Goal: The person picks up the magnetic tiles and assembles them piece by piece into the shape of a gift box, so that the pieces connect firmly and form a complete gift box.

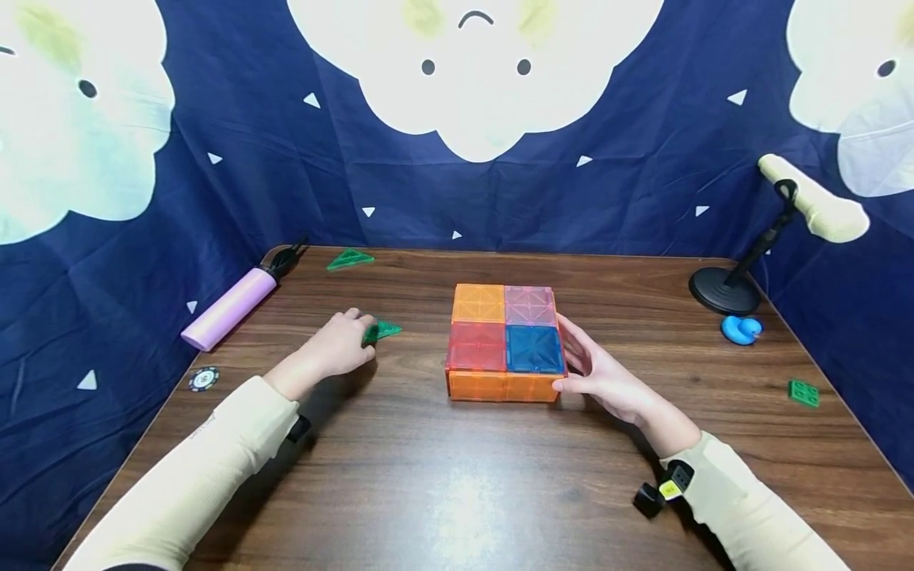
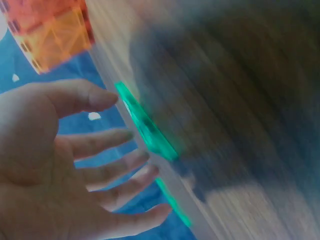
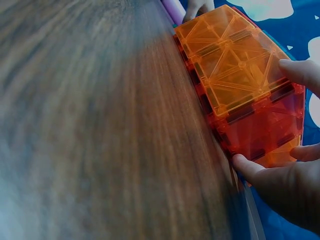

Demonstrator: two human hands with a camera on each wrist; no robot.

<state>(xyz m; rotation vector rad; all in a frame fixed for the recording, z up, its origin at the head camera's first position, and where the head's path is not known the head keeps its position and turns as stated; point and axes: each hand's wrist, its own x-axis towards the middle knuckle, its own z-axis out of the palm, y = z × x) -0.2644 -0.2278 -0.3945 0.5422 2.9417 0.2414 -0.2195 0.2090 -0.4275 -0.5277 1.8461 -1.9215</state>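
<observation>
A block of translucent magnetic tiles (image 1: pixel 477 346) stands mid-table, its top in orange, pink, red and blue squares and its front orange. My right hand (image 1: pixel 607 381) holds its near right corner. The thumb (image 3: pixel 299 71) lies against the orange front, while the fingers (image 3: pixel 247 167) touch the red side. Left of the block, my left hand (image 1: pixel 341 345) reaches low over the table at a green triangular tile (image 1: pixel 385 329). In the left wrist view, its fingers are spread and loosely bent, with the thumb tip right at the edge of this green tile (image 2: pixel 145 122).
Another green triangular tile (image 1: pixel 350 258) lies at the back left. A lilac pump (image 1: pixel 232 308) and a poker chip (image 1: pixel 204 378) lie along the left edge. To the right are a black stand (image 1: pixel 728 289) with a cream-covered top, a blue duck (image 1: pixel 741 330) and a green brick (image 1: pixel 804 392).
</observation>
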